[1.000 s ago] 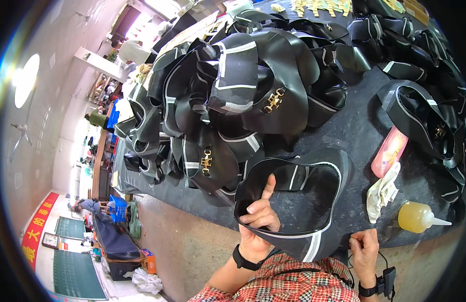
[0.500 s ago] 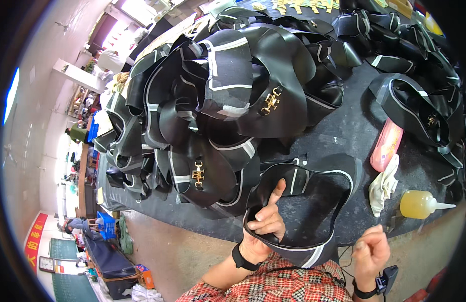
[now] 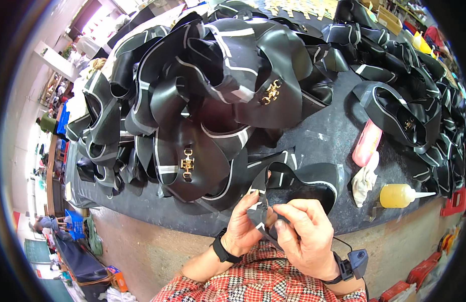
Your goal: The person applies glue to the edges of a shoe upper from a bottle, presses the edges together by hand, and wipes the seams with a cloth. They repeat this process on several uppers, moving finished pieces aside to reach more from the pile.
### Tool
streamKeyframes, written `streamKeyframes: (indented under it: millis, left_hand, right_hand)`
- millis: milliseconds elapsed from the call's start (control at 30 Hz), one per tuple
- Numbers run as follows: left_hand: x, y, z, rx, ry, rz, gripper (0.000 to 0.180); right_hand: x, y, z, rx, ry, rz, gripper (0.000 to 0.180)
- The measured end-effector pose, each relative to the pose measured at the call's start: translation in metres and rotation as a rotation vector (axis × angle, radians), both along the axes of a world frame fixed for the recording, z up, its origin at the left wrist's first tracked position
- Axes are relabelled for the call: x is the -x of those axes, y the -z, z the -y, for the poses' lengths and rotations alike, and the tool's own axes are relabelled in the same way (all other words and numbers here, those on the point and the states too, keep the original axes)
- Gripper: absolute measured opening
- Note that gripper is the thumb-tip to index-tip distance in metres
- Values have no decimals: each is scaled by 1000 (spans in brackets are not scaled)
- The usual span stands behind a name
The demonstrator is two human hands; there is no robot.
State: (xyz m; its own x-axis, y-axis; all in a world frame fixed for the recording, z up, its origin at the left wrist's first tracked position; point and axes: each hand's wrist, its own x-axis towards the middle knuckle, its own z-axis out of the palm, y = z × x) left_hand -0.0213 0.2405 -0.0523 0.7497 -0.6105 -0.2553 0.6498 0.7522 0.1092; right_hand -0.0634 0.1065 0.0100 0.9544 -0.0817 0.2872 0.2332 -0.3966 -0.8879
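A black leather shoe upper [image 3: 318, 175] with white tape along its edge lies at the table's near side, its close part raised in my hands. My left hand [image 3: 243, 221] is closed on that near edge, thumb up against the taped strip. From the right, my right hand [image 3: 307, 234] pinches at the same edge, thumb and forefinger together; any small thing between them is too little to make out. Beyond my hands rises a big heap of similar uppers [image 3: 192, 131], some bearing a gold metal buckle [image 3: 187, 164].
Right of the upper lie a pink bottle [image 3: 367, 143], a crumpled white cloth [image 3: 365, 183] and a spouted squeeze bottle of yellow liquid [image 3: 395, 196]. More black uppers [image 3: 399, 113] are piled at the right. Red crates [image 3: 409, 274] stand on the floor at lower right.
My right hand has come in from the right and now grips the upper's near edge. The left hand has turned, its raised forefinger lowered, and the upper's near part is folded up.
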Motion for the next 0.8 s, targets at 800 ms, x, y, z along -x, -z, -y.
streamKeyframes:
  millis: [800]
  left_hand:
    - [-1, -16, 13, -674, -196, -124, 41]
  right_hand:
    - [51, 20, 44, -152, 161, -81, 8]
